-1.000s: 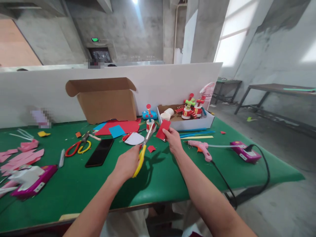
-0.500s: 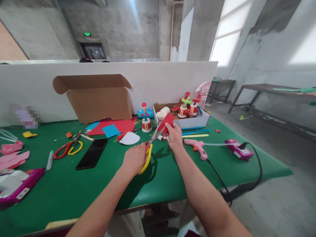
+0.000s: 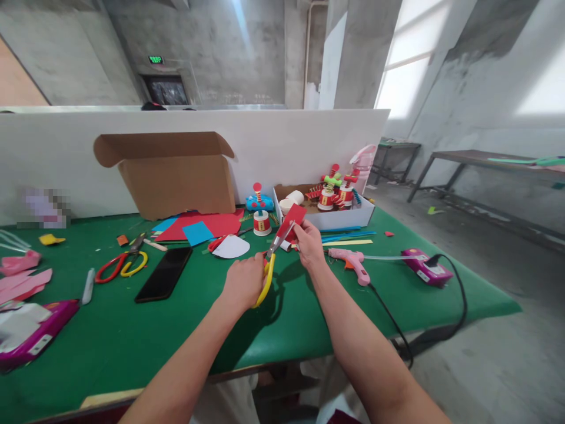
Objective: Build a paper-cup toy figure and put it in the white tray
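My left hand (image 3: pixel 246 279) is closed around the handles of a pair of scissors (image 3: pixel 266 284) with a yellow loop showing. The scissors' blades point up and right, across a small piece of red paper (image 3: pixel 292 219). Pinched by its lower right side, that paper is in my right hand (image 3: pixel 309 244). Beyond my hands stands a paper-cup figure (image 3: pixel 262 222) with a red disc on top. A white rounded paper piece (image 3: pixel 230 247) lies left of the scissors. A small white roll (image 3: pixel 286 245) lies just behind the blades.
A pink glue gun (image 3: pixel 351 260) lies right of my hands, its cord running off the table edge. Behind is a white box (image 3: pixel 344 220) of cup figures. Left lie a black phone (image 3: pixel 164 274), red-and-yellow scissors (image 3: pixel 125 264) and red sheets (image 3: pixel 194 228). A purple pack (image 3: pixel 426 268) sits far right.
The scissors' blades have come closer together on the red paper. The red paper and my right hand have shifted slightly left; my left hand has barely moved.
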`<state>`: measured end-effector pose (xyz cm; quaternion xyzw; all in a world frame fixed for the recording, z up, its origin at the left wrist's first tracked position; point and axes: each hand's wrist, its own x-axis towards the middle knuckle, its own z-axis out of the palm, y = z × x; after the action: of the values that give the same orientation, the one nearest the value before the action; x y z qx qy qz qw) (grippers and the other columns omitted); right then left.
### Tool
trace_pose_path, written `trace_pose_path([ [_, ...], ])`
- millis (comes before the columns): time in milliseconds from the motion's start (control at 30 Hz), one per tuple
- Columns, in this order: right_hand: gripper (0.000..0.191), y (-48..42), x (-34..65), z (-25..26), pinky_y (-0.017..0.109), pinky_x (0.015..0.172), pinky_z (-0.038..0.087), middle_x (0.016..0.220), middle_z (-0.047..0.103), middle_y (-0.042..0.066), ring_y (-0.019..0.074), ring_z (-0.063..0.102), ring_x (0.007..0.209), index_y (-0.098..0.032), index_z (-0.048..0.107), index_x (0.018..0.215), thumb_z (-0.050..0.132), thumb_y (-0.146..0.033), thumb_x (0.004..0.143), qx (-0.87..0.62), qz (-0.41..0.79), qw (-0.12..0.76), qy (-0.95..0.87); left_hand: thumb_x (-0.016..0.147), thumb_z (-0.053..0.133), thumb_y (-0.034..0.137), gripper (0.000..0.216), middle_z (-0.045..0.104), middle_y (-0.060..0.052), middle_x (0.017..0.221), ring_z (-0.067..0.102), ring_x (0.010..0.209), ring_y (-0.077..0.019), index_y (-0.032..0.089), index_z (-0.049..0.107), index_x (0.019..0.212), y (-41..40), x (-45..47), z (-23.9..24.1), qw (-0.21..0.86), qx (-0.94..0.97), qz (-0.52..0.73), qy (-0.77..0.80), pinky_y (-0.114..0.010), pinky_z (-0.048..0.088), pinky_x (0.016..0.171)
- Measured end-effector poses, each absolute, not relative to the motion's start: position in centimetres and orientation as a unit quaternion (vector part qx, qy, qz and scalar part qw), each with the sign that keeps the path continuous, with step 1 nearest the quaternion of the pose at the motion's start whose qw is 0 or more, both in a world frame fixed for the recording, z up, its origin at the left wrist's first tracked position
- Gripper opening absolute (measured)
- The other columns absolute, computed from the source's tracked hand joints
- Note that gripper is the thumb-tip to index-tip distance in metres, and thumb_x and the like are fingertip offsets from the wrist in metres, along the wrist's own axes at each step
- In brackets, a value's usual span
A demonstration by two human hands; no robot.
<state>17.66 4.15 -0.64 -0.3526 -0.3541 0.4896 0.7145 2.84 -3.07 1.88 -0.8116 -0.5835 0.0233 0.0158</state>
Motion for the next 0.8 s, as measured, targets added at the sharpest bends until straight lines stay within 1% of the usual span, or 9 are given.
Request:
trace_pose_path([
  [233,0.023,4.38,18.03,-0.6,0.023,0.053,0.047,0.065,0.069,-0.002,0.0115,0.06,0.054,-0.018,0.064,0.073,0.072,-0.034,0.059,-0.357,0.475,0.724,-0.351,0.09,0.037,0.024,0.029,0.068,-0.018,0.099,0.066,0.094,-0.0303,0.01,0.05,0.112,-3.12,2.7,2.08,0.012,-0.81,0.024,-0.586,-0.038,0.047,0.078],
  [533,0.025,4.1,17.79,-0.61,0.023,0.047,0.045,0.063,0.069,-0.001,0.0131,0.06,0.051,-0.019,0.063,0.074,0.072,-0.037,0.06,-0.367,0.487,0.707,-0.357,0.09,0.037,0.025,0.028,0.068,-0.017,0.099,0.066,0.094,-0.0294,0.011,0.051,0.111,-2.99,2.78,2.09,0.006,-0.81,0.018,-0.586,-0.037,0.047,0.078],
  [633,0.025,4.1,17.78,-0.58,0.023,0.049,0.046,0.067,0.07,-0.001,0.0136,0.062,0.055,-0.018,0.064,0.075,0.073,-0.036,0.06,-0.362,0.489,0.709,-0.357,0.091,0.036,0.025,0.028,0.067,-0.018,0.101,0.066,0.094,-0.0298,0.011,0.05,0.111,-2.99,2.81,1.99,0.007,-0.81,0.021,-0.586,-0.038,0.047,0.078],
  [800,0.027,4.13,17.77,-0.67,0.024,0.055,0.05,0.068,0.071,0.0,0.0152,0.065,0.061,-0.018,0.065,0.077,0.074,-0.035,0.059,-0.352,0.493,0.714,-0.351,0.091,0.035,0.023,0.027,0.068,-0.018,0.1,0.066,0.093,-0.0287,0.011,0.049,0.11,-3.12,2.89,1.98,0.006,-0.809,0.027,-0.587,-0.037,0.048,0.078],
])
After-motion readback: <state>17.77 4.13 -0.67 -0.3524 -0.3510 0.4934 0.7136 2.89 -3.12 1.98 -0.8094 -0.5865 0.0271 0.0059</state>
